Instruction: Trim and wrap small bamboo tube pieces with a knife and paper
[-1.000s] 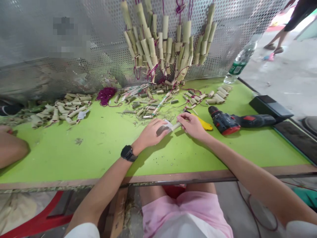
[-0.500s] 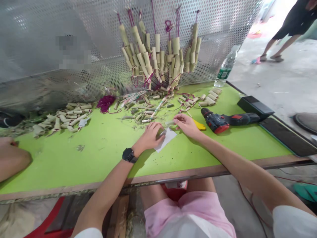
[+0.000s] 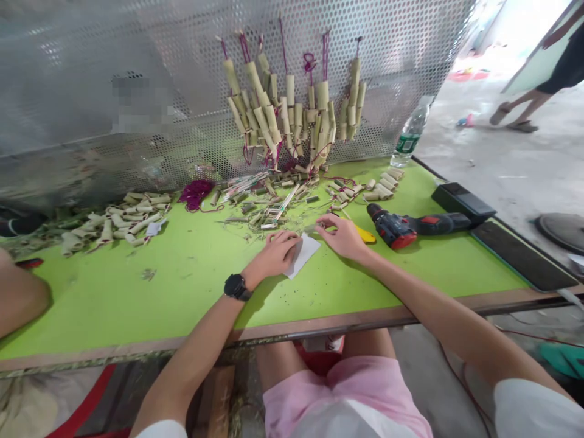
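My left hand (image 3: 279, 254), with a black watch on its wrist, has its fingers curled over the edge of a small white sheet of paper (image 3: 303, 258) on the green tabletop. Close beside it, my right hand (image 3: 340, 236) is closed in a pinch on a short bamboo piece (image 3: 311, 229), whose end lies near the paper's upper edge. A yellow-handled tool (image 3: 366, 235) lies partly hidden behind my right hand. Just beyond both hands, cut bamboo pieces (image 3: 269, 214) are scattered among shavings.
A cordless drill (image 3: 393, 227) and a black phone (image 3: 522, 255) lie at right, with a water bottle (image 3: 407, 139) behind. Strung bamboo bundles (image 3: 264, 112) hang on the perforated metal panel (image 3: 191, 115). Purple cord (image 3: 196, 193) and a bamboo pile (image 3: 121, 220) sit left, near another person's arm (image 3: 20, 298).
My right hand and the bamboo piece have shifted slightly left, closer to the paper. My left fingers have drawn in a little. The person at the upper right has moved further right.
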Tool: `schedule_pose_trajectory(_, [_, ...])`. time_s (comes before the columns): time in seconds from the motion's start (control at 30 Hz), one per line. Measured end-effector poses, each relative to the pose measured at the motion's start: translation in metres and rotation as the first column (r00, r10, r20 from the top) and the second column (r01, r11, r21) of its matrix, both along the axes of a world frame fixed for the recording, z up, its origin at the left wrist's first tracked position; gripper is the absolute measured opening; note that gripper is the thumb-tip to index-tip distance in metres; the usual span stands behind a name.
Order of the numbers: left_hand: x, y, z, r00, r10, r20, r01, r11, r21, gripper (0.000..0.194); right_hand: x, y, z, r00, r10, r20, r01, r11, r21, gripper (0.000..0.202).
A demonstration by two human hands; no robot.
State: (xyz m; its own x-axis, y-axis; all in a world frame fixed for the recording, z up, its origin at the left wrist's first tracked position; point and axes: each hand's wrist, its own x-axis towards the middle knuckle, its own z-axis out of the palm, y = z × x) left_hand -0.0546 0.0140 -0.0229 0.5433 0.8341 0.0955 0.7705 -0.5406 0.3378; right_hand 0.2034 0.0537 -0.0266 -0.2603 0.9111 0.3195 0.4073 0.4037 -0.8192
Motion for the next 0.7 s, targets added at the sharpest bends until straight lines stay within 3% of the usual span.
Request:
schedule_pose_trajectory(0.3, [0.001, -0.004, 0.009, 0.996, -0.071, -0.056, 0.068, 0.997, -0.042, 0.042, 0.0, -0.001, 0.007, 0.999, 0.014, 0.029, -0.013, 1.0, -0.012, 0.028])
schedule_pose_trajectory(0.53, [0.007, -0.004, 0.002, 0.982, 0.19, -0.025, -0.19, 0.982, 0.005, 0.038, 0.002, 0.004, 0.005, 0.997, -0.066, -0.041, 0.063, 0.996, -0.065, 0.026])
schedule_pose_trajectory(0.7, [0.016, -0.005, -0.006, 0.983, 0.109, 0.146, -0.12, 0.991, 0.065, 0.041, 0.0, 0.004, 0.001, 0.992, 0.09, -0.087, -0.098, 0.991, -0.093, 0.032])
